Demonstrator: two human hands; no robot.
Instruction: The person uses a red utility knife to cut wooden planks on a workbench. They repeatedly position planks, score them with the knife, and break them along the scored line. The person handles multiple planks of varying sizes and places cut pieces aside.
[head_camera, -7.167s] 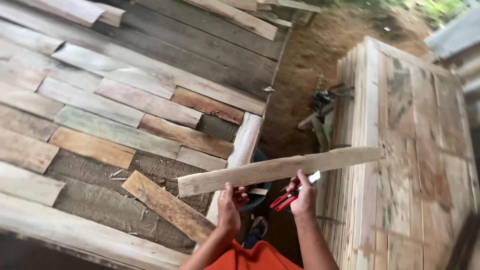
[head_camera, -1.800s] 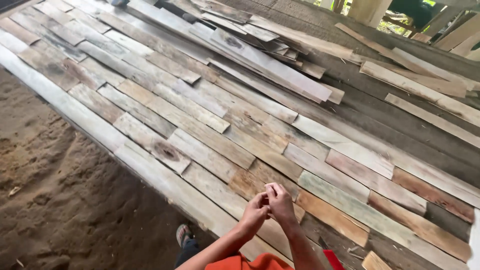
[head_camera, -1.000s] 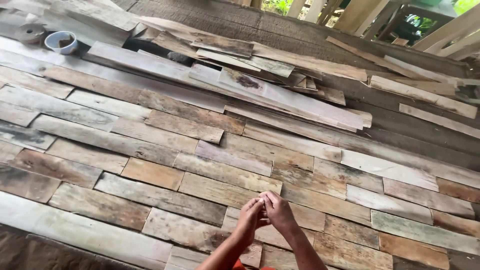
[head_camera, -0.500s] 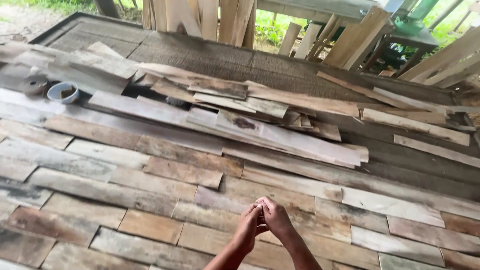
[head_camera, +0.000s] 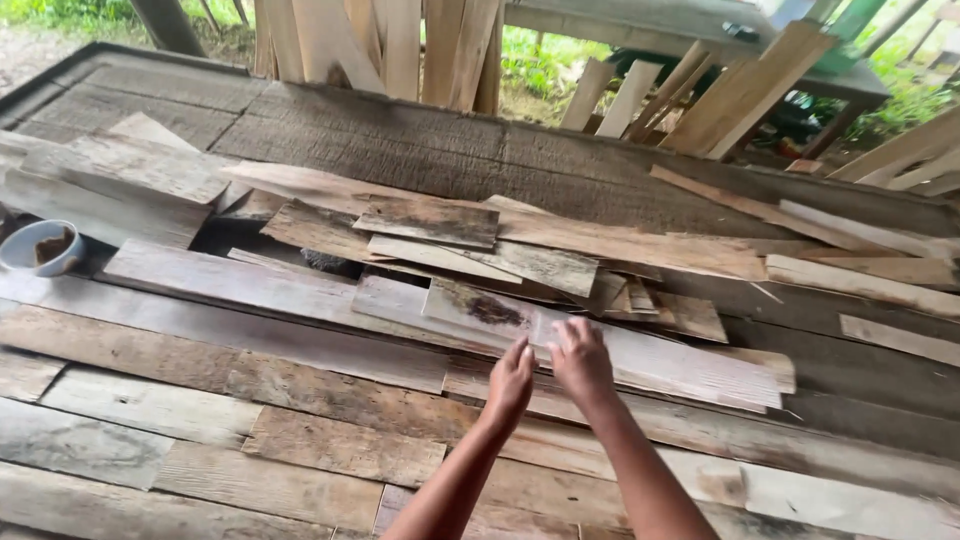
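My left hand (head_camera: 510, 385) and my right hand (head_camera: 580, 362) are stretched out side by side, a small gap between them, fingers apart and holding nothing. They hover over a loose pile of weathered boards (head_camera: 450, 262). Closest under the fingertips lies a long pale board with a dark stain (head_camera: 610, 345). Below my forearms, flat planks laid edge to edge (head_camera: 300, 440) form a surface.
A small white bowl (head_camera: 40, 247) sits at the left edge among the boards. More loose slats (head_camera: 860, 275) lie at the right. Upright planks (head_camera: 400, 50) lean at the back, with green grass behind.
My hands were pressed together before; now they have parted and reached forward toward the board pile. The view has swung up from the earlier spot where I held a plank and red pliers.
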